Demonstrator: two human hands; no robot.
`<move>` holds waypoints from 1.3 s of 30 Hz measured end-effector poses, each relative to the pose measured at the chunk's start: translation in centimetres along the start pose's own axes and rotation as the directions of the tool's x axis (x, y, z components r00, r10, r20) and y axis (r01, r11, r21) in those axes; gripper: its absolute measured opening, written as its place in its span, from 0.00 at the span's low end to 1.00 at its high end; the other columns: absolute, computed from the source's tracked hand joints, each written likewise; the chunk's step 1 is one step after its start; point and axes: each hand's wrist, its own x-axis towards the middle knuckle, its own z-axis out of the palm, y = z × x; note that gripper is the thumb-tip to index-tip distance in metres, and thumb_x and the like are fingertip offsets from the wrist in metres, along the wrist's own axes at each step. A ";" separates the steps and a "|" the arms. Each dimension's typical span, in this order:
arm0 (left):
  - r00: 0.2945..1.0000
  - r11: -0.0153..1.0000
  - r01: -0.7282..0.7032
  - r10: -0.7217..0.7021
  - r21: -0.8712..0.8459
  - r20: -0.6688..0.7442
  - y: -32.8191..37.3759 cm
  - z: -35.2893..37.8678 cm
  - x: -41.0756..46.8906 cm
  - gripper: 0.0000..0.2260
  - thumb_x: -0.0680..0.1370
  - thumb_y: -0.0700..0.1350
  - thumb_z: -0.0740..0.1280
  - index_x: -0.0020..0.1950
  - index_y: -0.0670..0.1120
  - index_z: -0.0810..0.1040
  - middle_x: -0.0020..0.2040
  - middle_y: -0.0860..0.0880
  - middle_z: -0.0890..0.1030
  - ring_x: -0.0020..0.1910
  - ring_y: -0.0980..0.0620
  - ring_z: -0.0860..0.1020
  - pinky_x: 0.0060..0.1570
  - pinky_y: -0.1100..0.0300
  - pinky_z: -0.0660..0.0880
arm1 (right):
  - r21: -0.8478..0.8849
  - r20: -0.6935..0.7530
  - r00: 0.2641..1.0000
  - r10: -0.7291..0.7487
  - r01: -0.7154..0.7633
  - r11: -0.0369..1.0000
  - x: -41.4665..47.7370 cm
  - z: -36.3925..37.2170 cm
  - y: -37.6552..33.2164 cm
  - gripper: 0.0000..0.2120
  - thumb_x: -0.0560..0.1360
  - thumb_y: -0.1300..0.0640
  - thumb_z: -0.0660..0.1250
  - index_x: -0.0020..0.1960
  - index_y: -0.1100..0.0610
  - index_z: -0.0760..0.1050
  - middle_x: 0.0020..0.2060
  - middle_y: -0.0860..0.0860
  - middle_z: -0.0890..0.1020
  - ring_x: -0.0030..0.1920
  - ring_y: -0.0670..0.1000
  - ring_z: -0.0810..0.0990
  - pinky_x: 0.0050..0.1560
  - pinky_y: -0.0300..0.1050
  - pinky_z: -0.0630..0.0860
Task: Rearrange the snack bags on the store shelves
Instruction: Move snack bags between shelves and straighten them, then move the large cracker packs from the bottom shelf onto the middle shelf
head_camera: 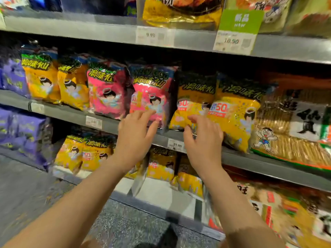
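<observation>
On the middle shelf (268, 163) stands a row of snack bags. My left hand (133, 135) reaches toward the lower part of a pink bag (152, 90), fingers spread and relaxed, fingertips at its front. My right hand (203, 138) is spread in front of a yellow bag (193, 97) beside it, holding nothing. Another yellow bag (236, 111) stands just right of that hand. A second pink bag (107, 93) and two yellow bags (40, 77) (73, 86) stand further left. The picture is motion-blurred.
Purple bags (13, 77) fill the far left. Large rice-cracker packs (295, 129) lie at the right. The upper shelf (107, 33) carries price tags (152, 35) and a green sign (240, 20). More yellow bags (86, 153) sit on the lower shelf; grey floor (125, 226) is below.
</observation>
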 end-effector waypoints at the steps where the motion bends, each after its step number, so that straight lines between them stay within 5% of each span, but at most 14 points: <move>1: 0.999 0.999 0.038 -0.038 -0.013 0.012 -0.3 0.2 -0.9 0.26 0.75 0.58 0.49 0.62 0.47 0.75 0.56 0.45 0.78 0.56 0.43 0.73 0.55 0.46 0.70 | 0.024 0.024 1.000 0.020 -0.020 1.000 -0.7 0.3 0.3 0.14 0.74 0.52 0.58 0.56 0.52 0.75 0.50 0.49 0.80 0.53 0.53 0.75 0.60 0.52 0.63; 9: 0.982 0.982 0.181 -0.177 -0.062 0.064 -3.7 4.4 -7.2 0.21 0.76 0.54 0.50 0.45 0.47 0.80 0.42 0.49 0.81 0.43 0.47 0.76 0.43 0.53 0.71 | 0.094 0.199 0.977 0.073 -0.093 0.991 -5.3 4.2 2.5 0.16 0.75 0.49 0.53 0.51 0.51 0.78 0.42 0.44 0.80 0.46 0.51 0.76 0.55 0.43 0.60; 13: 0.982 0.984 0.175 -0.172 -0.034 0.072 -5.0 5.5 -8.5 0.15 0.77 0.53 0.51 0.33 0.52 0.67 0.29 0.52 0.73 0.32 0.46 0.74 0.32 0.54 0.66 | 0.090 0.288 0.953 0.096 -0.126 0.988 -7.6 6.2 3.2 0.16 0.76 0.46 0.53 0.50 0.49 0.78 0.39 0.40 0.78 0.45 0.49 0.75 0.55 0.44 0.62; 19: 0.968 0.968 0.246 -0.242 -0.053 0.073 -6.6 4.8 -7.9 0.16 0.78 0.52 0.51 0.29 0.54 0.58 0.26 0.55 0.65 0.31 0.51 0.65 0.33 0.55 0.56 | 0.180 0.322 0.943 0.081 -0.145 0.973 -7.3 7.9 2.1 0.16 0.74 0.47 0.54 0.48 0.51 0.79 0.36 0.40 0.77 0.43 0.50 0.77 0.54 0.54 0.71; 23: 0.962 0.957 0.265 -0.254 -0.117 0.096 -5.6 4.5 -8.6 0.16 0.78 0.52 0.51 0.30 0.52 0.64 0.27 0.53 0.69 0.29 0.55 0.67 0.32 0.53 0.58 | 0.224 0.299 0.951 0.083 -0.154 0.962 -7.8 8.0 1.4 0.10 0.76 0.51 0.58 0.46 0.50 0.78 0.33 0.35 0.74 0.41 0.49 0.78 0.52 0.57 0.73; 25: 0.964 0.958 0.256 -0.244 -0.129 0.102 -4.7 4.6 -9.2 0.18 0.79 0.51 0.53 0.33 0.48 0.71 0.31 0.49 0.77 0.33 0.50 0.73 0.34 0.52 0.64 | 0.217 0.289 0.954 0.083 -0.150 0.964 -8.3 7.6 0.9 0.11 0.76 0.50 0.57 0.46 0.50 0.78 0.34 0.36 0.75 0.41 0.49 0.79 0.52 0.57 0.74; 29: 0.976 0.967 0.202 -0.186 -0.153 0.111 -2.2 4.8 -10.3 0.18 0.80 0.52 0.52 0.34 0.46 0.69 0.31 0.49 0.75 0.33 0.48 0.72 0.33 0.54 0.59 | 0.153 0.267 0.960 0.087 -0.132 0.979 -9.9 5.2 0.8 0.19 0.74 0.44 0.51 0.46 0.51 0.79 0.39 0.43 0.82 0.42 0.50 0.79 0.52 0.55 0.73; 39: 0.984 0.938 0.173 -0.154 -0.301 0.085 6.6 0.9 -14.4 0.16 0.79 0.53 0.54 0.37 0.48 0.75 0.33 0.50 0.78 0.35 0.49 0.74 0.35 0.53 0.68 | 0.072 0.090 0.964 0.252 -0.258 0.963 -14.9 -5.8 1.2 0.14 0.75 0.47 0.53 0.46 0.47 0.77 0.40 0.41 0.78 0.44 0.45 0.74 0.49 0.48 0.71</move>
